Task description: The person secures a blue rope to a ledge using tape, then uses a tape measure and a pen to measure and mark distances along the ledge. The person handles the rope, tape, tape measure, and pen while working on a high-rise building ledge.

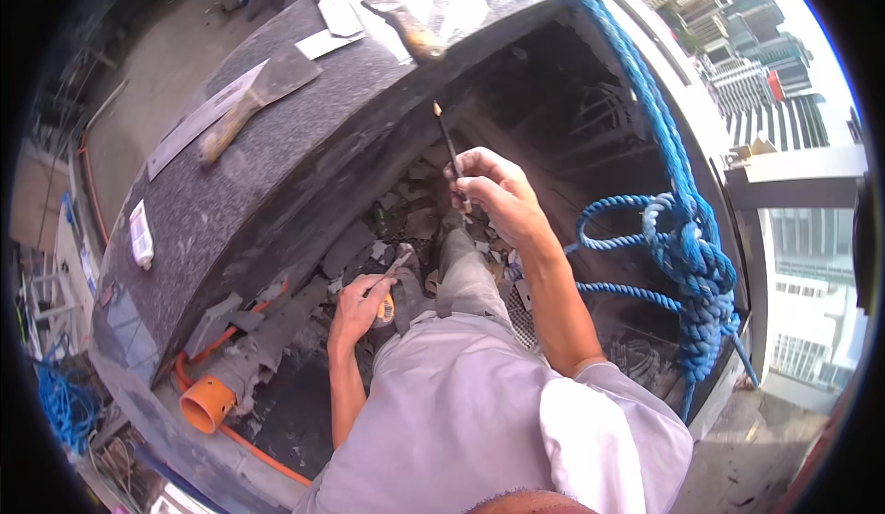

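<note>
**Two hands with tools below the dark slab**

The right hand (493,191) is closed around a thin dark pencil (450,150), which stands nearly upright; its pale tip points up, just beside the front edge of the slab (277,173). The fingers pinch the lower part of the pencil, and the hand is raised in front of the shadowed hollow under the slab.

The left hand (359,302) is lower, below the slab's front face, and it grips a small tool with a yellow handle (387,304). The metal end of the tool points up and toward the slab; what kind of tool it is I cannot tell. Around this hand lie grey broken pieces of rubble (369,237), at the foot of the slab.

On top of the slab lie two trowels: one with a wooden handle (253,99) on its left part, and another (406,21) near its far edge. A flat metal strip (334,5) lies between them, and a small white packet (141,235) rests on the slab's left end.

Below the slab, to the left, an orange pipe (207,403) lies with its open end showing. To the right of the slab a thick blue rope (682,228) hangs down, knotted and looped, with tall buildings (774,81) behind it.
</note>
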Motion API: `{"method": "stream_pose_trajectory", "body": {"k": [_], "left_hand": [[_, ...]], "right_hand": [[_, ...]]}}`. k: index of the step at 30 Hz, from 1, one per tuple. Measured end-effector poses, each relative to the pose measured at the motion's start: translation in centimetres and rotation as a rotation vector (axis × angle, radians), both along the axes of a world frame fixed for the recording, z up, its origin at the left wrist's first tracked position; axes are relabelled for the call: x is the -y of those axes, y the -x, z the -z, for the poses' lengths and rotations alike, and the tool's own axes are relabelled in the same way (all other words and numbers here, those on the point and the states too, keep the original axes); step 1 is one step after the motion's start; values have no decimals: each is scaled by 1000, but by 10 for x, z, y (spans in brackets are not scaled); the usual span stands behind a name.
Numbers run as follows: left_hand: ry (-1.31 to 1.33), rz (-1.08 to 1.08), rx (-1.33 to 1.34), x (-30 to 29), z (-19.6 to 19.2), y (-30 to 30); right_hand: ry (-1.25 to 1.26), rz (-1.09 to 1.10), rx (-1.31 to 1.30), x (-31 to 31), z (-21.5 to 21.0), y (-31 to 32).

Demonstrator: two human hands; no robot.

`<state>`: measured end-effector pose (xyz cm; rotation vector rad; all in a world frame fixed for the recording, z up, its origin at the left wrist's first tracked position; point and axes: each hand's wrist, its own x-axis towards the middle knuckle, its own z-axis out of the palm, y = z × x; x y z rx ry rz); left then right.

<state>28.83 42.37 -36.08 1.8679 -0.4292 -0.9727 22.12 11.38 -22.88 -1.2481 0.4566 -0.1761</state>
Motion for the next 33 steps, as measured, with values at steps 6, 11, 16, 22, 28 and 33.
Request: {"method": "stream_pose_trajectory", "body": {"k": [6, 11, 16, 22, 28, 33], "left_hand": [[-48, 289, -87, 54, 35, -9], [-51, 328, -116, 95, 72, -23], [-23, 367, -20, 148, 118, -40], [15, 405, -60, 184, 93, -30], [543, 377, -533, 177, -33, -11], [978, 308, -355, 209, -129, -28]], "right_hand": [[20, 498, -120, 86, 39, 67], [251, 850, -34, 146, 70, 71], [245, 738, 176, 209, 99, 73], [478, 656, -173, 164, 126, 67], [516, 416, 102, 44, -11, 99], [929, 666, 181, -11, -141, 171]]}}
